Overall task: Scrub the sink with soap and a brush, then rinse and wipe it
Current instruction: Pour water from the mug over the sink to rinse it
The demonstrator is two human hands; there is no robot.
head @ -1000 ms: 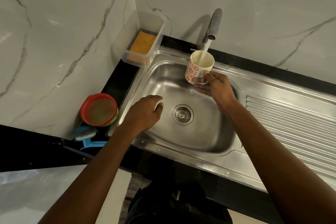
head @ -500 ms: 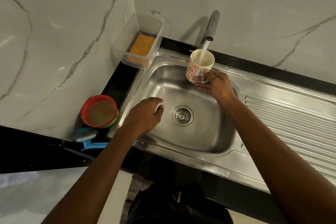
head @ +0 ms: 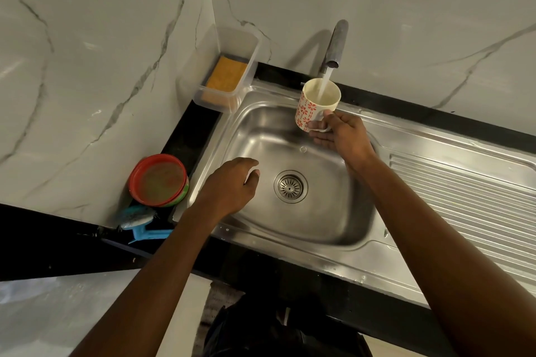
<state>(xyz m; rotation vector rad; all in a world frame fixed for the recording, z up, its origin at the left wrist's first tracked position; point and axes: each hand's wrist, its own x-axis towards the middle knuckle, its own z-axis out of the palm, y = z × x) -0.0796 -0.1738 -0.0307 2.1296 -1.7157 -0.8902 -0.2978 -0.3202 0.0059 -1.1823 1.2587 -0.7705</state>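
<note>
The steel sink has a round drain in its basin. Water runs from the tap into a white mug with red flowers. My right hand holds the mug by its handle, just under the spout. Over the basin's left side, beside the drain, my left hand has curled fingers with a small white thing showing at the fingertips; I cannot tell what it is. A blue brush lies on the black counter left of the sink.
A clear tub with an orange sponge stands at the sink's back left corner. A red bowl sits by the wall above the brush. The ribbed drainboard stretches to the right. Marble walls close in behind and to the left.
</note>
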